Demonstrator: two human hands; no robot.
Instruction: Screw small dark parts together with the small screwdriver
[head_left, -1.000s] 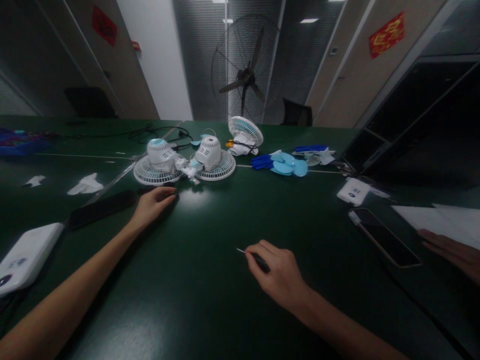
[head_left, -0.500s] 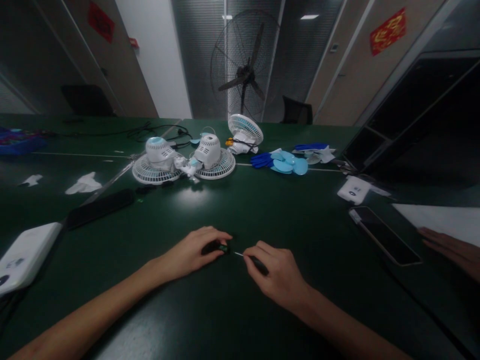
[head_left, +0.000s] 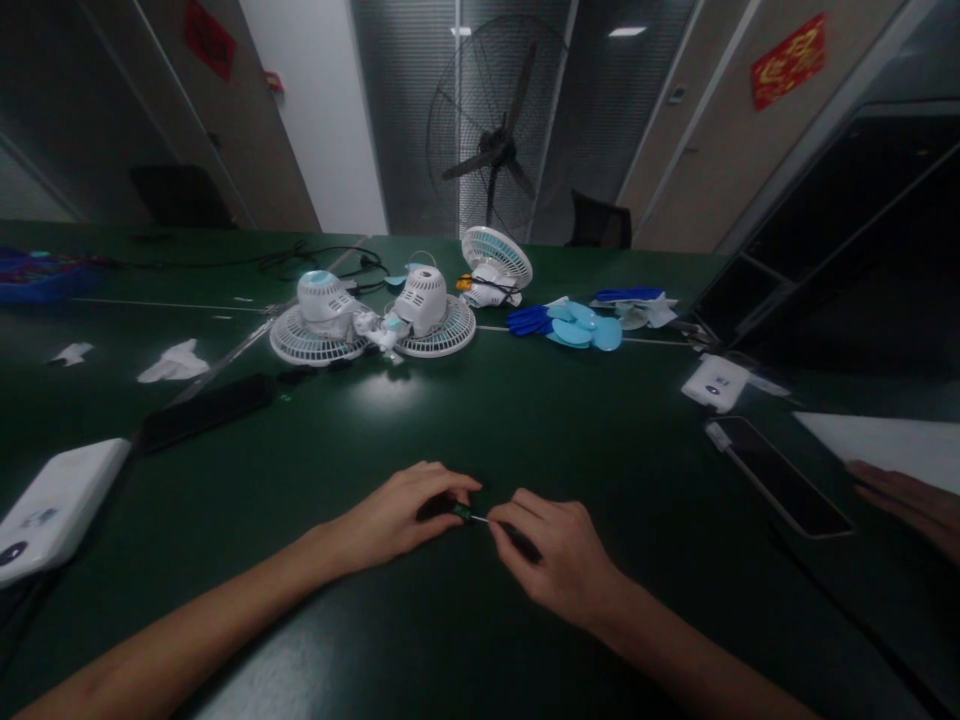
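Note:
Low over the dark green table (head_left: 420,620), my left hand (head_left: 405,512) pinches a small green circuit board (head_left: 461,511) between thumb and fingers. Part of the board is hidden by the fingers. My right hand (head_left: 559,548) is closed around a screwdriver (head_left: 480,519), whose thin metal shaft points left. Its tip meets the board's right end or lies very close to it; I cannot tell which. Most of the screwdriver's dark handle is covered by the right hand.
Two white fans (head_left: 319,345) (head_left: 439,335) lie face down, with another fan (head_left: 495,265) behind. Blue fan blades (head_left: 585,325) and gloves (head_left: 529,320) are farther right. A phone (head_left: 780,475) and another person's hand (head_left: 907,500) are at right; a white device (head_left: 64,510) is at left.
My left hand has shifted slightly right and down with the circuit board. The gap between the board and the screwdriver tip has closed. The view has turned slightly.

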